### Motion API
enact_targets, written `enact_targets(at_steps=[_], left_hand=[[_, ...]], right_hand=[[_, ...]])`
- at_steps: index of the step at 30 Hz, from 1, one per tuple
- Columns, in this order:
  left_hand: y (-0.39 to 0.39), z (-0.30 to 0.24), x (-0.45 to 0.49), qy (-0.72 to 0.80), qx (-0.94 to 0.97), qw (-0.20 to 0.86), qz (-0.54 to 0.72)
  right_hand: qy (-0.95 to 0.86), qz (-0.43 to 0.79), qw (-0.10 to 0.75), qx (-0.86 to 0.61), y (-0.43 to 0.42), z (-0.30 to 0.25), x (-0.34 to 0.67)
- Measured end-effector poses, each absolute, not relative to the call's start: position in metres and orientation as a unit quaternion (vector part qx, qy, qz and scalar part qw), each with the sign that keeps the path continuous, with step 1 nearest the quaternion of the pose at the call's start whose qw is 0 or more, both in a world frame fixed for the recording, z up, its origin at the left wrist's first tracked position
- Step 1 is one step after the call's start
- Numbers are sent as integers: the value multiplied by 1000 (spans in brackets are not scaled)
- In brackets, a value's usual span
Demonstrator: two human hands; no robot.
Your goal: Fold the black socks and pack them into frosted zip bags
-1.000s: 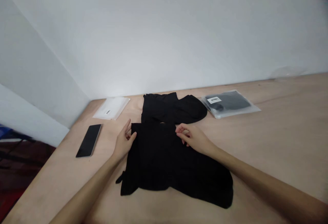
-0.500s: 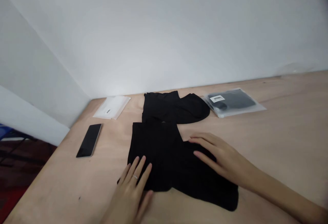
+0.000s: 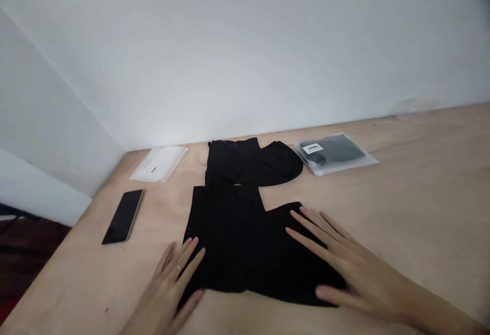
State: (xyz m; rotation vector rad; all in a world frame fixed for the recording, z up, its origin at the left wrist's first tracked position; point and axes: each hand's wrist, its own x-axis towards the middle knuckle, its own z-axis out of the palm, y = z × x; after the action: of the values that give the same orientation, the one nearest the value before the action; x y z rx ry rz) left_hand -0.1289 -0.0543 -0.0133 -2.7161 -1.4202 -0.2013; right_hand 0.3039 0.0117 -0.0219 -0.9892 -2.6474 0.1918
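A flat black cloth piece (image 3: pixel 237 243), with a notch in its upper right side, is spread on the wooden table in front of me. My left hand (image 3: pixel 174 276) lies with fingers apart on its left edge; a ring shows on one finger. On the cloth's right part rests my right hand (image 3: pixel 340 263), fingers spread wide and thumb near the lower edge. Neither hand grips anything. Just beyond lies a second black cloth piece (image 3: pixel 248 164) with a rounded right end, its near edge close to the first one's top.
A phone (image 3: pixel 123 216) lies on the left of the wooden table (image 3: pixel 413 192). Behind it is a white packet with a label (image 3: pixel 158 164). To the back right sits a clear bag (image 3: pixel 337 152) with dark contents and a barcode label. A white wall (image 3: pixel 245 54) borders the back.
My left hand has shifted left to the cloth's edge. My right hand has spread its fingers and moved slightly right and down. The cloth's lower right corner looks flatter; the view has shifted slightly.
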Motion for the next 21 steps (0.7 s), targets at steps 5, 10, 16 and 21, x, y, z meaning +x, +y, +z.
enact_targets(at_steps=[5, 10, 16, 21], left_hand=[[-61, -10, -156, -411, -901, 90, -104], [-55, 7, -159, -368, -913, 41, -170], [-60, 16, -149, -499, -809, -174, -258], [-48, 20, -129, -597, -668, -341, -284]], right_hand=[[-947, -12, 165, -274, -18, -7, 300], [-936, -77, 222, -263, -21, -19, 306], [-853, 134, 256, -434, -36, -40, 328], [-772, 259, 246, -527, -26, -19, 311]])
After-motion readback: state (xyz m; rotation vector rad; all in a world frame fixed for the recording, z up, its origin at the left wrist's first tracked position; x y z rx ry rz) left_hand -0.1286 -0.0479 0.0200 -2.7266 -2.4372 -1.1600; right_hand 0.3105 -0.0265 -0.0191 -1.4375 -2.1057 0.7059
